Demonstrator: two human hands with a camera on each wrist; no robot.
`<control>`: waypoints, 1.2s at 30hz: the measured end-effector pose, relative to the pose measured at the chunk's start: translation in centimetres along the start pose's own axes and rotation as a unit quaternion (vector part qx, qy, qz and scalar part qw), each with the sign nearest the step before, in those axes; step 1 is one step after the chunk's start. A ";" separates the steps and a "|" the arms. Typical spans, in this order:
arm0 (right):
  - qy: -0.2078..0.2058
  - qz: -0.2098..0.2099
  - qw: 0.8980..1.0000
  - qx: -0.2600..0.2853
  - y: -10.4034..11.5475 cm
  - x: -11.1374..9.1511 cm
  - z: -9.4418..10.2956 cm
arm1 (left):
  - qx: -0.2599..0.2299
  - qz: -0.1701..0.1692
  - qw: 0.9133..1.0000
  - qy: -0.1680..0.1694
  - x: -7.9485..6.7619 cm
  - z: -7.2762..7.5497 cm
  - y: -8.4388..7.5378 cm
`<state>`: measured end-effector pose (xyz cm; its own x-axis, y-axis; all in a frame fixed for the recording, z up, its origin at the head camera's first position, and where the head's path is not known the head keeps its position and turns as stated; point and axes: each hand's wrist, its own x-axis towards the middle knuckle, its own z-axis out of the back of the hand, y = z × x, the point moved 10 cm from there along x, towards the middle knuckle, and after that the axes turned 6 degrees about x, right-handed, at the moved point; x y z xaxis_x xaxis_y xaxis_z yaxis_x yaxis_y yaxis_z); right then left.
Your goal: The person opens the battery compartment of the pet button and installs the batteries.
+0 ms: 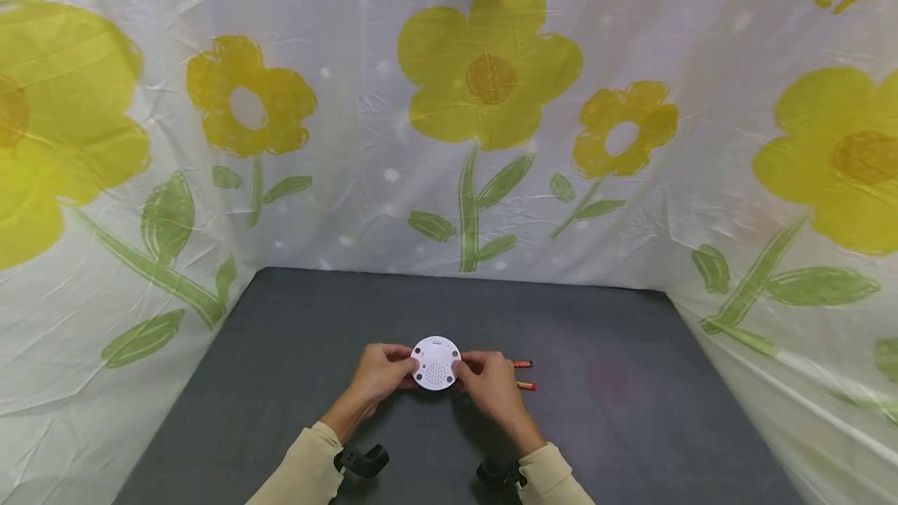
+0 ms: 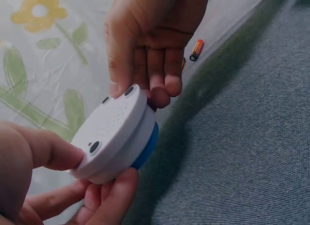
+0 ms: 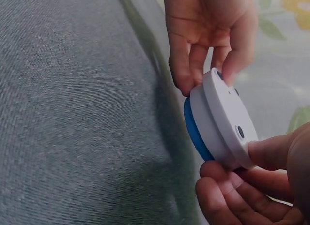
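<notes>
Both hands hold up a round white device (image 1: 436,365) above the dark table, its underside with speaker holes and dark round feet turned toward the head camera. My left hand (image 1: 381,374) pinches its left edge, thumb on the underside and fingers behind. At the opposite edge, my right hand (image 1: 491,386) grips it the same way. In the wrist views a blue part (image 3: 196,133) shows on the far face of the device. Two red batteries (image 1: 523,364) lie on the table just right of my right hand, partly hidden by it.
The dark grey tabletop (image 1: 316,310) spreads out around the hands. White curtains (image 1: 337,201) printed with yellow flowers enclose the table at the back and both sides. Black bands (image 1: 361,460) sit on both wrists below beige sleeves.
</notes>
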<state>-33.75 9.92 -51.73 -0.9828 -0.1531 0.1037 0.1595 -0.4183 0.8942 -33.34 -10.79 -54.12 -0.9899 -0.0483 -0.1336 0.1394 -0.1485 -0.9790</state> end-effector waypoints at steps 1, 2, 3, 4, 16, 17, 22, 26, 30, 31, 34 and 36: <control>0.002 -0.003 1.000 -0.002 -0.1 0.0 -0.1 | 0.004 0.007 1.000 0.001 0.0 0.0 0.2; 0.004 -0.006 1.000 -0.003 -0.2 -0.1 -0.2 | 0.008 0.012 1.000 0.001 0.0 0.0 0.4; 0.006 -0.008 1.000 -0.005 -0.3 -0.1 -0.3 | 0.012 0.016 1.000 0.003 0.0 0.0 0.5; 0.007 -0.008 1.000 -0.007 -0.3 -0.1 -0.4 | 0.015 0.020 1.000 0.005 0.0 -0.1 0.6; 0.006 -0.019 1.000 -0.006 -0.6 0.1 -0.5 | 0.042 0.049 0.998 0.015 0.1 -0.3 1.0; 0.007 -0.021 1.000 -0.006 -0.7 0.1 -0.5 | 0.040 0.051 0.998 0.014 0.1 -0.3 1.0; 0.010 -0.022 1.000 -0.020 -0.9 0.1 -0.4 | 0.030 0.055 0.998 0.013 0.0 -0.3 1.0; -0.007 0.013 0.997 -0.073 0.1 0.3 0.2 | 0.019 0.055 0.998 0.012 0.0 -0.4 1.0; -0.026 0.078 0.990 -0.113 2.3 0.6 0.8 | 0.019 0.048 0.999 0.009 0.1 -0.4 1.1; -0.027 0.095 0.988 -0.121 3.0 0.7 0.9 | 0.020 0.047 0.999 0.007 0.0 -0.4 1.1; -0.018 0.151 0.976 -0.158 4.9 0.9 0.4 | 0.024 0.046 0.999 0.002 0.0 -0.3 1.2; -0.002 0.181 0.965 -0.188 5.9 1.1 -0.3 | 0.024 0.046 0.999 0.001 0.0 -0.3 1.3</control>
<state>-33.82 7.02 -46.45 -0.8564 -0.3463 0.3830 0.5146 -0.6332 0.5781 -33.15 -10.68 -55.41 -0.9729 -0.0622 -0.2226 0.2305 -0.1900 -0.9543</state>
